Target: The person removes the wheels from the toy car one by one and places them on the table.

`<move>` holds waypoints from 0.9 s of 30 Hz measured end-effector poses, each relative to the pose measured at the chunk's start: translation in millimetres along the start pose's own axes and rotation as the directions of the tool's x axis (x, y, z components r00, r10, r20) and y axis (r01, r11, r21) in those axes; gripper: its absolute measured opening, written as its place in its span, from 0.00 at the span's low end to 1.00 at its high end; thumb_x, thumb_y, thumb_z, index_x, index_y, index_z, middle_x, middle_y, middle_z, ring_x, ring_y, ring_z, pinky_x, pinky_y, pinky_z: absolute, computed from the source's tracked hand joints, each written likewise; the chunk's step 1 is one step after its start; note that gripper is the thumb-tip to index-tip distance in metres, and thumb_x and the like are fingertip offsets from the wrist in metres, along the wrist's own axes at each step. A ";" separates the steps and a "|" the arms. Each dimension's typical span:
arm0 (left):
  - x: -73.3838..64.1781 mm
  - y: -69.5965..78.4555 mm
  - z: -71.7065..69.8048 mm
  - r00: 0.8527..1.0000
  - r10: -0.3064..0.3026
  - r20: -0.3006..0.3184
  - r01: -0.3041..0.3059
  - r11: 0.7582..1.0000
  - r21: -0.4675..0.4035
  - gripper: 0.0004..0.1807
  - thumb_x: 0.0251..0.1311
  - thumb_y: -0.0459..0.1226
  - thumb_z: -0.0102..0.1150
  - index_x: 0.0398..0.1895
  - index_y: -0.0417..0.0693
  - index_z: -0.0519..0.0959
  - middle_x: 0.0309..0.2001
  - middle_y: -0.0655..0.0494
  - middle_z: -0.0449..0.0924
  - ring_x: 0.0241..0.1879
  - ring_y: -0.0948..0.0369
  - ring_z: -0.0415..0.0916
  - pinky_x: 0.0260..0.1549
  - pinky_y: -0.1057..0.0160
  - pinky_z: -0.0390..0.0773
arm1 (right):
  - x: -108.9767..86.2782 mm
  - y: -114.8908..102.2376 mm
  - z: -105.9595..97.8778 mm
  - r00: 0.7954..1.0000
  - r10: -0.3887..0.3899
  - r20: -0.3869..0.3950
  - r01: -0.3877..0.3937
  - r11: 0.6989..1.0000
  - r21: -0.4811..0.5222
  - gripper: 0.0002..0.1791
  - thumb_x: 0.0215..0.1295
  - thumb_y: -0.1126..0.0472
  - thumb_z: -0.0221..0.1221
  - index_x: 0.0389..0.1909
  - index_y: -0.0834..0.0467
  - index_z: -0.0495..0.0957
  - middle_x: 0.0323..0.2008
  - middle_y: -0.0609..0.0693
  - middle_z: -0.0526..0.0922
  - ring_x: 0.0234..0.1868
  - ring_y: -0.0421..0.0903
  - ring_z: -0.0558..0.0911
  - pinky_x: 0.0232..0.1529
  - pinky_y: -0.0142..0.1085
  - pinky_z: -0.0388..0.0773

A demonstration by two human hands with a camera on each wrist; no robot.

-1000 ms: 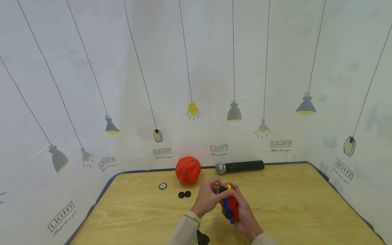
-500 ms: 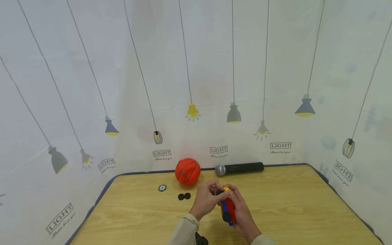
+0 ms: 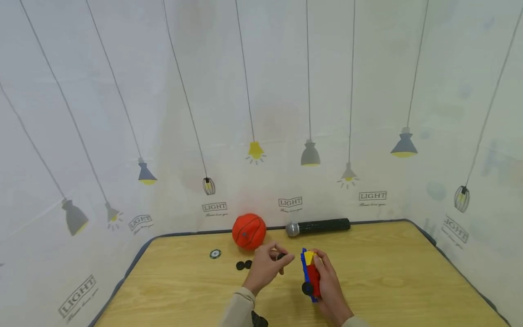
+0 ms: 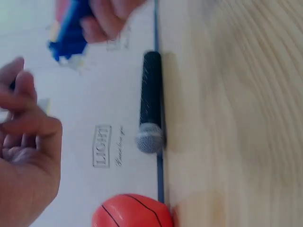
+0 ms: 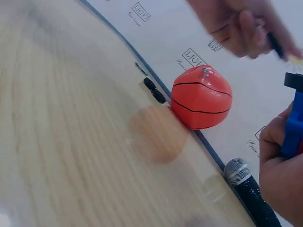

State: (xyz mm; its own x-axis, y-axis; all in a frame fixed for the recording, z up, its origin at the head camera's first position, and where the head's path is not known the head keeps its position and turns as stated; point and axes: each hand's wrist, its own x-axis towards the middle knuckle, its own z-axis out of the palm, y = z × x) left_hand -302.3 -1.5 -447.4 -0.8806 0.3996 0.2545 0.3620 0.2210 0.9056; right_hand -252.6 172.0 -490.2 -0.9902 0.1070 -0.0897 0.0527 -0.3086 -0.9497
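My right hand point(image 3: 330, 286) grips a toy car point(image 3: 312, 277) with a red body, blue base and yellow part. One black wheel point(image 3: 307, 288) sits on its side near the lower end; the upper end of that side shows no wheel. To the left, my left hand point(image 3: 263, 265) pinches a small black wheel point(image 3: 281, 256) between thumb and fingers, apart from the car. In the right wrist view that wheel point(image 5: 275, 45) appears edge-on, above the car's blue base point(image 5: 294, 125). The left wrist view shows the left hand point(image 4: 28, 137) blurred.
Two black wheels point(image 3: 240, 265) lie on the wooden table point(image 3: 388, 272) beside the left hand. Behind them are a poker chip point(image 3: 215, 254) and a red ball point(image 3: 249, 231). A microphone point(image 3: 323, 226) lies along the back edge. Something black point(image 3: 259, 319) shows by the left sleeve.
The left hand has pulled away leftward from the car with a black wheel in its fingers. The car has moved slightly right, and its upper end no longer shows a wheel.
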 end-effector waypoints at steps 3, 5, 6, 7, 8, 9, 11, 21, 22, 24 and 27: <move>-1.7 -11.7 -10.6 0.988 -0.112 0.108 0.118 0.992 -0.050 0.13 0.65 0.43 0.65 0.45 0.45 0.79 0.22 0.54 0.81 0.19 0.65 0.74 0.23 0.66 0.76 | 0.3 -4.4 -2.5 1.000 0.017 0.016 -0.018 0.999 0.051 0.20 0.80 0.39 0.38 0.63 0.43 0.60 0.50 0.47 0.68 0.42 0.44 0.70 0.40 0.33 0.73; -1.9 -18.3 -16.7 0.974 -0.149 0.170 0.160 0.986 -0.053 0.11 0.68 0.39 0.61 0.48 0.45 0.79 0.27 0.52 0.84 0.24 0.65 0.78 0.29 0.62 0.81 | 0.6 -7.8 -3.5 1.000 0.024 0.011 -0.025 0.996 0.080 0.20 0.79 0.38 0.38 0.63 0.42 0.60 0.53 0.48 0.67 0.46 0.44 0.71 0.44 0.33 0.74; -1.5 -21.5 -19.6 0.967 -0.163 0.197 0.176 0.983 -0.049 0.10 0.70 0.37 0.59 0.50 0.44 0.79 0.29 0.51 0.85 0.25 0.65 0.79 0.31 0.60 0.83 | 0.7 -9.1 -4.1 1.000 0.029 0.006 -0.029 0.995 0.095 0.19 0.80 0.39 0.37 0.62 0.41 0.60 0.54 0.48 0.66 0.47 0.45 0.71 0.46 0.33 0.75; -1.0 -24.1 -22.5 0.960 -0.173 0.220 0.187 0.981 -0.043 0.10 0.71 0.35 0.56 0.51 0.42 0.78 0.31 0.50 0.85 0.27 0.64 0.80 0.33 0.58 0.84 | 0.7 -10.1 -4.9 0.999 0.033 0.002 -0.033 0.994 0.107 0.18 0.80 0.40 0.37 0.62 0.40 0.61 0.54 0.48 0.66 0.48 0.45 0.71 0.47 0.34 0.75; -0.2 -27.2 -25.5 0.953 -0.188 0.237 0.201 0.979 -0.033 0.10 0.72 0.33 0.55 0.52 0.41 0.78 0.32 0.49 0.86 0.28 0.64 0.81 0.36 0.57 0.85 | 0.5 -11.0 -5.5 0.999 0.035 0.000 -0.035 0.993 0.116 0.17 0.80 0.41 0.37 0.62 0.40 0.61 0.55 0.48 0.65 0.49 0.45 0.71 0.48 0.34 0.75; 0.7 -30.0 -28.9 0.947 -0.200 0.252 0.212 0.977 -0.021 0.11 0.72 0.31 0.52 0.54 0.38 0.78 0.33 0.48 0.86 0.29 0.64 0.82 0.37 0.56 0.86 | 0.4 -11.5 -5.8 0.999 0.039 0.002 -0.039 0.992 0.124 0.16 0.81 0.42 0.36 0.61 0.40 0.60 0.55 0.49 0.65 0.49 0.45 0.71 0.48 0.34 0.75; 3.1 -35.4 -35.8 0.938 -0.223 0.266 0.230 0.973 0.006 0.13 0.72 0.28 0.49 0.56 0.35 0.77 0.34 0.45 0.87 0.30 0.64 0.83 0.38 0.56 0.86 | -0.2 -11.8 -6.9 0.999 0.045 0.008 -0.046 0.991 0.128 0.15 0.81 0.43 0.36 0.61 0.40 0.60 0.54 0.49 0.65 0.48 0.45 0.71 0.48 0.34 0.74; 21.0 -47.9 -70.8 0.968 -0.233 0.089 0.220 0.966 0.137 0.12 0.70 0.27 0.51 0.53 0.38 0.79 0.33 0.40 0.87 0.23 0.63 0.81 0.28 0.63 0.82 | 1.4 -12.3 -8.5 0.998 0.055 0.013 -0.056 0.992 0.109 0.18 0.81 0.42 0.38 0.64 0.43 0.61 0.54 0.49 0.67 0.48 0.45 0.72 0.46 0.33 0.74; 22.5 -48.0 -73.2 0.969 -0.239 0.066 0.228 0.963 0.142 0.12 0.70 0.27 0.52 0.53 0.37 0.79 0.32 0.40 0.87 0.22 0.63 0.81 0.29 0.61 0.83 | 1.7 -11.8 -9.0 0.998 0.054 0.013 -0.056 0.993 0.108 0.19 0.81 0.42 0.38 0.64 0.43 0.61 0.55 0.49 0.67 0.48 0.45 0.72 0.46 0.33 0.74; 24.8 -49.1 -76.3 0.965 -0.260 0.025 0.253 0.955 0.151 0.12 0.69 0.27 0.54 0.52 0.35 0.79 0.32 0.42 0.87 0.23 0.63 0.81 0.30 0.61 0.84 | 2.1 -10.2 -10.2 0.998 0.057 0.013 -0.058 0.992 0.109 0.18 0.81 0.42 0.38 0.63 0.42 0.62 0.55 0.48 0.67 0.48 0.45 0.71 0.47 0.33 0.75; 27.3 -52.0 -78.1 0.958 -0.287 -0.009 0.284 0.942 0.180 0.12 0.68 0.27 0.55 0.53 0.33 0.79 0.31 0.46 0.87 0.24 0.63 0.83 0.32 0.60 0.85 | 1.9 -8.1 -12.1 0.998 0.059 0.013 -0.060 0.993 0.097 0.18 0.81 0.42 0.38 0.64 0.41 0.62 0.56 0.49 0.67 0.49 0.46 0.71 0.46 0.34 0.75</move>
State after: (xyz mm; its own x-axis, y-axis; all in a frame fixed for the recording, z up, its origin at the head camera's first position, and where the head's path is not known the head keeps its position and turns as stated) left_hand -369.0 -71.6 -461.0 -0.9502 0.3114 -0.0129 0.1460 0.4813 0.8643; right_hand -253.3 186.1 -486.4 -0.9869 0.0767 -0.1418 0.0991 -0.4051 -0.9089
